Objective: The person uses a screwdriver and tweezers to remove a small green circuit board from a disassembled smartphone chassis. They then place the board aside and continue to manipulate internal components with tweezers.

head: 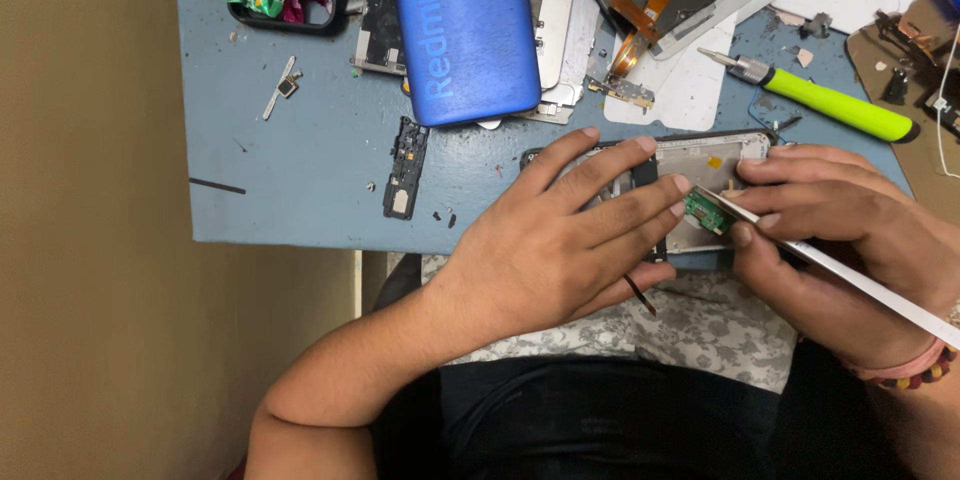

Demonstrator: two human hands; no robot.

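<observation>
Single head-worn view, steeply downward and close over the blue worktable (300, 170) edge.

Left hand (560, 240) lies flat at frame centre, fingers spread and pointing right. Right hand (840, 240), at the right edge, pinches with thumb and fingertips, wrist banded.

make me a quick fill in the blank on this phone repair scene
1. The left hand presses flat on the opened ____.
2. The right hand holds metal tweezers gripping a small ____ circuit board.
3. The screwdriver on the blue table has a ____ handle.
4. The phone back cover is ____.

Missing words: phone; green; yellow-green; blue
</observation>
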